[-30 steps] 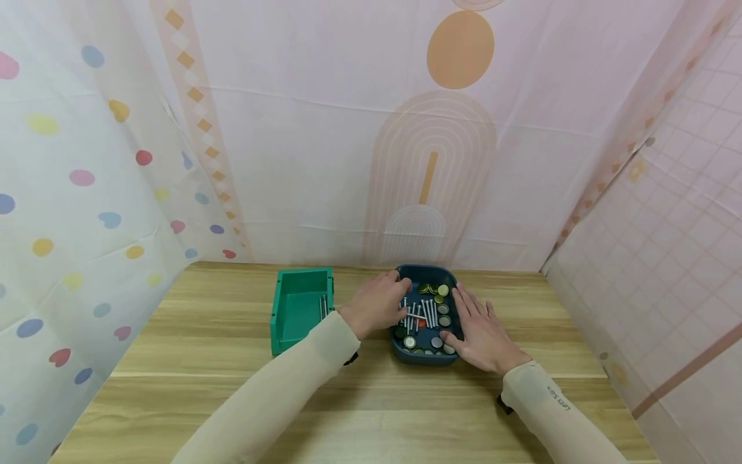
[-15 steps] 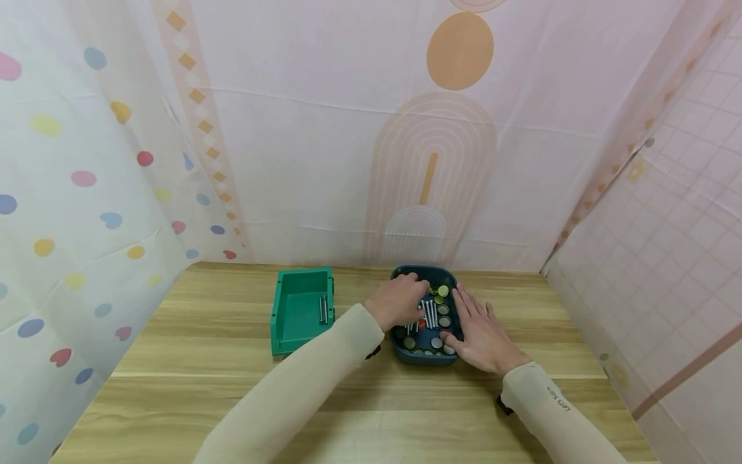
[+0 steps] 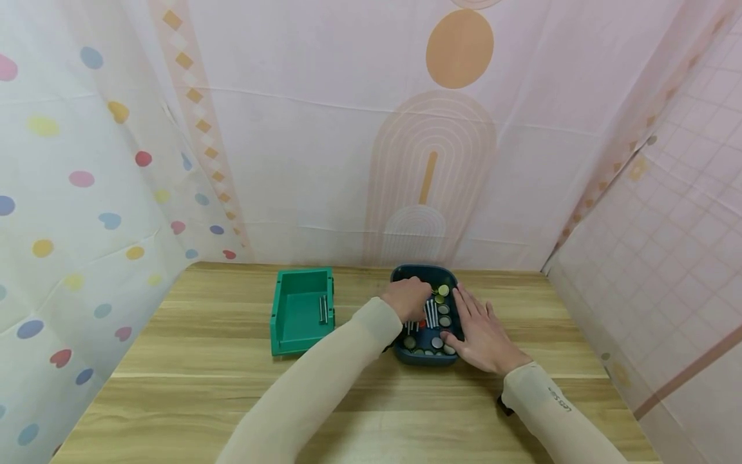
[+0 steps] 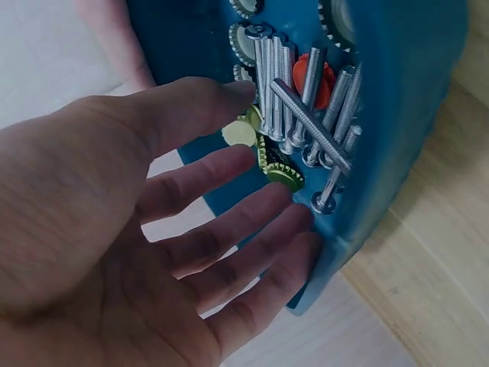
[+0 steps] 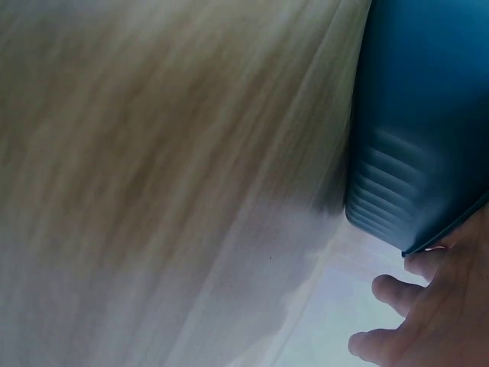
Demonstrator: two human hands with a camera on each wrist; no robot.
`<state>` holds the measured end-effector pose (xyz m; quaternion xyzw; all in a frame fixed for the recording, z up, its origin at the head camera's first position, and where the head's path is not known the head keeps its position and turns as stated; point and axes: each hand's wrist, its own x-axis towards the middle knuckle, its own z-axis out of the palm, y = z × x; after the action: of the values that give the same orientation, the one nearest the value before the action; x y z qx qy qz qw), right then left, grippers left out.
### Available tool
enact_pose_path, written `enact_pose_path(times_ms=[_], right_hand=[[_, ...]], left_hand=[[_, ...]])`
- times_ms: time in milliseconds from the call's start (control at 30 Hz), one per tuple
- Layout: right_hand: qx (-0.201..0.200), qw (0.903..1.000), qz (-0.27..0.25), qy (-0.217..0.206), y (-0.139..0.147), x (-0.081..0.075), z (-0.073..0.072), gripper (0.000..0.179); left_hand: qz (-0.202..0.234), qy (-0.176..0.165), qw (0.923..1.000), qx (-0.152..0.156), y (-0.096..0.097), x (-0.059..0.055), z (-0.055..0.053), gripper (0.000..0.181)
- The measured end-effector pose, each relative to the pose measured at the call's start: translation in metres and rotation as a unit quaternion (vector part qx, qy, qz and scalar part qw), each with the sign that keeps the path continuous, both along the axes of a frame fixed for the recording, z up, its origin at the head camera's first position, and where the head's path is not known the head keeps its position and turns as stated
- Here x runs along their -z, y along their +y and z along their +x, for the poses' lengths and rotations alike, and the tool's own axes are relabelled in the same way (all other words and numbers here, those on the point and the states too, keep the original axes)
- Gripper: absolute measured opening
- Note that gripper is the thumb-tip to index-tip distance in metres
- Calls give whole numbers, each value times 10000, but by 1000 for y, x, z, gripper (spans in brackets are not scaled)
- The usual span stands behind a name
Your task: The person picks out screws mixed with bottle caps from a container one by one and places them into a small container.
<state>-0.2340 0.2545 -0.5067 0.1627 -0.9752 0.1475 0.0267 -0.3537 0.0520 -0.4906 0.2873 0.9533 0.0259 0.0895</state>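
My left hand (image 3: 408, 299) hovers over the left side of a dark blue bin (image 3: 426, 361). In the left wrist view its thumb and loosely bent fingers stand apart, with nothing between them. Beside the thumb tip lie several silver bolts (image 4: 279, 92), one slanting across the others. Around them are crimped bottle caps (image 4: 284, 176), some gold or silver, and a red cap (image 4: 325, 82). My right hand (image 3: 481, 335) rests along the bin's right rim, fingers extended and thumb over the edge. The left hand covers part of the bin's contents in the head view.
A green open-fronted bin (image 3: 300, 348) stands left of the blue one, holding a few bolts (image 3: 323, 309). Both sit on a wood-grain table (image 3: 377, 412). Right behind the table hangs a patterned cloth (image 3: 324, 193), with more cloth along both sides.
My left hand has moved right, further over the blue bin. Its sleeve has uncovered the bolts in the green bin. The right hand stays in place on the rim.
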Motion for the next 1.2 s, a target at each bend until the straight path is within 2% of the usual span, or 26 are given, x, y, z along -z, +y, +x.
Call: enact_pose_path(times_ms=[100,200,333,500,633,833,933,1067,1100,1200], right_hand=[[-13,10000,-16,-20,0,0,0,97],[-30,10000,-48,-59,-1,-1,0,97],[-43,9999,-112,-91,-2,-2,1,98],[-33,9999,-101,-81,-2,-2,1,98],[-36,10000,-61,-15,-2,-1,-1,98],[-36,9999,-121,-21,-1,-1,-2,99],[-29,9999,-125,-24,-1,-1,-2,99],[-24,9999,-117,-29,0,-2,0,99],[-31,9999,-121,-28,0,-2,0,99],[-18,9999,-111,-37,0,-1,0,98]], left_hand=[[-42,-65,10000,-23,7,13,-13,14],[-128,-156,9998,-81,12,13,-15,16],[-229,-239,9993,-168,14,9,-14,23],[-303,-396,9983,-291,14,5,-13,20],[-403,-346,9981,-305,14,1,-10,19],[-527,-48,9984,-222,13,9,-11,27],[-530,-25,9984,-196,12,12,-10,29],[-540,-87,9983,-204,13,10,-5,30],[-549,-42,9981,-264,12,2,3,29],[-550,-45,9982,-235,12,1,5,29]])
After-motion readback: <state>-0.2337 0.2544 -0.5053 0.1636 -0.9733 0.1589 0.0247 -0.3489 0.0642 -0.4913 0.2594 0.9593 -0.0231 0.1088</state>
